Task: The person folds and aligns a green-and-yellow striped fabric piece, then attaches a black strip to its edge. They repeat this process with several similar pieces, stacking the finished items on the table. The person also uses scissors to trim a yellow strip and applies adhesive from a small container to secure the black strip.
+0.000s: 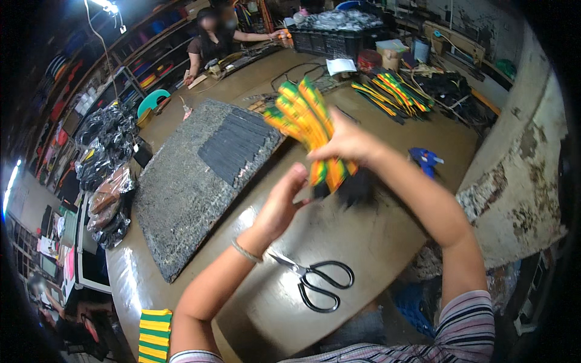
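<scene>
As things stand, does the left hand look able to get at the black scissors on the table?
Probably yes. The scissors lie bare on the table just below the left hand, nothing between them, though that hand now touches the striped strips held by the right hand.

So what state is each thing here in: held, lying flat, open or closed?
Bundle of green, yellow and orange striped strips: held up, fanned out.
Right hand: gripping the bundle.
Left hand: touching the bundle's lower end.
Black-handled scissors: lying flat on the table, blades closed.
Grey rough mat: lying flat.
</scene>
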Action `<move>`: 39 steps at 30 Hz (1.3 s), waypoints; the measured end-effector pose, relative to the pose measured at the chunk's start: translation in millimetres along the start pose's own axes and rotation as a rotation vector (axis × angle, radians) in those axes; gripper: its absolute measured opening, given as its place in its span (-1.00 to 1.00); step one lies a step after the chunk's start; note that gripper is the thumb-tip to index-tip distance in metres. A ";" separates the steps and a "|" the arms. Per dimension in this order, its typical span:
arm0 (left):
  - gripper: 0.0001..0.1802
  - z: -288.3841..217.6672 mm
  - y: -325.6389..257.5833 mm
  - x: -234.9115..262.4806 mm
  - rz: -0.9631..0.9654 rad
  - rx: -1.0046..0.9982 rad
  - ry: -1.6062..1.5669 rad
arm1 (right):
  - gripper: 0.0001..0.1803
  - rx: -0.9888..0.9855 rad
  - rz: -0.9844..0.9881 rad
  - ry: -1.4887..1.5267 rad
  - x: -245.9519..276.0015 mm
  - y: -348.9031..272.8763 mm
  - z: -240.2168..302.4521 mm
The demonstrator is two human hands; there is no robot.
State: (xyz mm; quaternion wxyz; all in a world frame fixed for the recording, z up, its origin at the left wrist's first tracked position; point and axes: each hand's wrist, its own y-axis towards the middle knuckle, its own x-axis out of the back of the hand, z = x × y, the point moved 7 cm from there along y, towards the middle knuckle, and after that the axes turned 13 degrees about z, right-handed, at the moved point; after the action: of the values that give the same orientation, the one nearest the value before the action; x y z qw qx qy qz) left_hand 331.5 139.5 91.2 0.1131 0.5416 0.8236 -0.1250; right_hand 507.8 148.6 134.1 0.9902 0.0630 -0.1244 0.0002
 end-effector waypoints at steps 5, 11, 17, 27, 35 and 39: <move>-0.45 45.1 -66.2 -17.5 0.276 0.019 0.560 | 0.36 -0.426 -0.175 -0.882 184.7 75.9 -40.0; -0.72 57.4 -180.1 35.0 -0.261 0.068 0.461 | 0.38 -1.019 -0.186 -1.042 241.2 75.6 -188.2; -0.81 52.7 -267.6 63.1 -0.873 -0.061 0.274 | 0.37 -0.953 -0.227 -1.066 261.4 83.5 -197.7; -0.77 69.5 -314.7 -2.9 -0.648 -0.039 1.111 | -0.50 0.574 0.213 -0.064 -101.6 -5.4 89.3; -0.74 85.3 -435.1 -7.9 -1.003 0.044 1.314 | -0.47 0.513 0.911 -0.089 -303.5 -185.2 271.4; -0.68 73.4 -516.9 42.0 -1.361 0.093 1.269 | -0.58 0.490 0.871 -0.448 -335.4 -208.2 296.9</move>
State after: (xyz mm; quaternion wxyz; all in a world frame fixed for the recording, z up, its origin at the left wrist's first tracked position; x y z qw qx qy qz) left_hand -156.8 -45.8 51.6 -0.4779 -0.0867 0.8656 0.1221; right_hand 113.0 -89.9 310.9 0.8040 0.2331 -0.3433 0.4258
